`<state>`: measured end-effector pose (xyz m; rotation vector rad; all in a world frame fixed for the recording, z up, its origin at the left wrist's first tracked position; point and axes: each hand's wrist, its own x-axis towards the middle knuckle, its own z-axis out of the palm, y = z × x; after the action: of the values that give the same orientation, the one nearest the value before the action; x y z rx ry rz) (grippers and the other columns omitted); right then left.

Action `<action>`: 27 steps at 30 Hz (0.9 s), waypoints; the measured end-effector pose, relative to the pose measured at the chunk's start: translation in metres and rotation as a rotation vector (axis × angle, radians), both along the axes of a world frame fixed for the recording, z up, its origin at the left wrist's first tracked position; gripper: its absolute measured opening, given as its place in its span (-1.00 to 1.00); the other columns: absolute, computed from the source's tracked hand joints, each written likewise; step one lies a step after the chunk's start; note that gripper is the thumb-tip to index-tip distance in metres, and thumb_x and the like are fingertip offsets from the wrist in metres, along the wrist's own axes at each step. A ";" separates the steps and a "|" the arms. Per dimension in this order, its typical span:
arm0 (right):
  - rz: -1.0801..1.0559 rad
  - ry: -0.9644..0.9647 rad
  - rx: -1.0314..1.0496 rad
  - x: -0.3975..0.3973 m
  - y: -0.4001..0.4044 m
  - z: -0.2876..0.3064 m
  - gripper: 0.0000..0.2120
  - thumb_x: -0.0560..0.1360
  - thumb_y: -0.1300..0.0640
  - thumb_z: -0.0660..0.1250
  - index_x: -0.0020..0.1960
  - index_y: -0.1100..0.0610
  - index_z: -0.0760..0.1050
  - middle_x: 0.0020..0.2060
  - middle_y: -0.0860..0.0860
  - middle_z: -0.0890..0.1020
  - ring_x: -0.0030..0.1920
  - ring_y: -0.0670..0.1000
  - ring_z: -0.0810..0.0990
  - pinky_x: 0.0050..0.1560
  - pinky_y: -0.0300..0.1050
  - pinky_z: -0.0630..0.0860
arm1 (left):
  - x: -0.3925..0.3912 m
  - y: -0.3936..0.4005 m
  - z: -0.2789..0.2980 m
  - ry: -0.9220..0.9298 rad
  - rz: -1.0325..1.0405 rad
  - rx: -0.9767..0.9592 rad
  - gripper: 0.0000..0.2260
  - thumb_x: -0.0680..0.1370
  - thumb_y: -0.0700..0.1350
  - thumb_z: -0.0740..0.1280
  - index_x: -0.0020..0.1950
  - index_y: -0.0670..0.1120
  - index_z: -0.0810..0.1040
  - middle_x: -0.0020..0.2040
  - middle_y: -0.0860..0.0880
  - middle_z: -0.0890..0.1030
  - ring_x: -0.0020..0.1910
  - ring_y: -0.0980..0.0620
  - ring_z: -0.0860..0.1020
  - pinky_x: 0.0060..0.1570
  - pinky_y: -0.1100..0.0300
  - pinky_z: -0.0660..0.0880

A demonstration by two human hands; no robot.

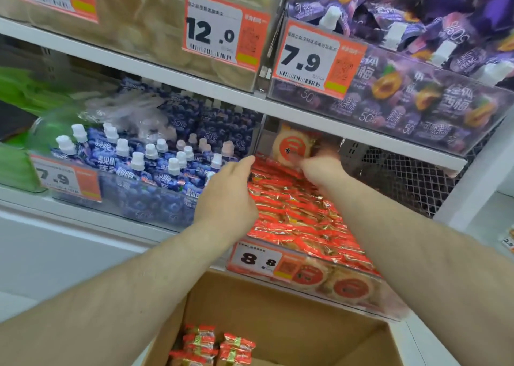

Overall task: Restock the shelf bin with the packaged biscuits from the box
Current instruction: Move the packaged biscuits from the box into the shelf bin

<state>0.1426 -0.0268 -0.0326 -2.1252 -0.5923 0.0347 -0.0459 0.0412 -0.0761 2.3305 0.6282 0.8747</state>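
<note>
— What's the biggest thing in front of us?

— The white shelving (172, 71), running left to right with clear bins on two levels. Below it, nearest to us, stands an open cardboard box (281, 307) with a few red-and-gold biscuit packs (214, 343) lying at its bottom left.

— And the shelf bin being filled?

— It's the clear shelf bin (370, 290) on the lower level, just beyond the box, piled with red packaged biscuits (294, 212) almost to the far end. An orange price tag (261, 260) reading 8.8 sits on its near wall. To its left is a bin of blue spouted pouches (155, 165); above it on the right, a bin of purple pouches (417, 93) tagged 7.9.

— What are the hands doing?

— Both arms reach out over the box. The left hand (226, 196) hovers at the bin's left edge, fingers straight and loosely together, holding nothing, the fingertips near the blue pouches. The right hand (319, 167) is far back in the bin, above the heap, right against a round biscuit pack (294, 147) with a red label that stands tilted at the rear.

— Is it gripping that pack?

— The fingers are blurred, so I can't tell whether they pinch it or only touch it.
</note>
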 end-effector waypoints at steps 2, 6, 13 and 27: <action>0.002 -0.044 -0.004 0.010 0.017 -0.006 -0.43 0.39 -0.03 0.52 0.29 0.16 0.42 0.15 0.09 0.60 0.02 0.03 0.57 -0.01 -0.19 0.46 | 0.001 0.000 -0.003 -0.018 0.016 0.033 -0.40 0.52 -0.29 0.24 0.53 0.01 0.21 0.34 -0.04 0.43 0.25 -0.09 0.42 0.14 0.04 0.41; -0.031 -0.111 -0.080 0.025 0.042 -0.016 -0.46 0.43 -0.05 0.48 0.29 0.16 0.40 0.22 0.10 0.57 0.17 0.12 0.57 0.02 -0.17 0.45 | 0.001 0.000 -0.005 -0.005 0.010 0.081 -0.33 0.51 -0.29 0.26 0.56 0.02 0.12 0.35 -0.03 0.43 0.26 -0.08 0.42 0.19 0.06 0.38; -0.209 -0.189 -0.303 0.027 0.057 -0.016 -0.43 0.43 -0.18 0.43 0.23 0.21 0.49 0.15 0.13 0.60 0.11 0.12 0.61 -0.13 -0.15 0.45 | -0.002 -0.001 -0.002 -0.006 0.005 0.048 -0.30 0.49 -0.29 0.28 0.56 0.07 0.09 0.29 0.00 0.48 0.20 -0.05 0.45 0.13 0.09 0.39; -0.145 0.035 -0.153 0.014 0.062 -0.008 -0.82 0.55 0.08 0.30 0.05 0.18 0.47 -0.20 0.01 0.53 -0.33 -0.07 0.46 -0.33 -0.19 0.47 | -0.005 -0.002 -0.001 0.010 0.013 0.004 -0.32 0.51 -0.27 0.27 0.54 0.09 0.08 0.16 0.02 0.54 0.10 -0.02 0.46 0.02 0.14 0.39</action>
<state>0.1563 0.0352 -0.0407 -2.3062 -0.4247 0.0374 -0.0511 0.0388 -0.0768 2.3380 0.6471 0.8709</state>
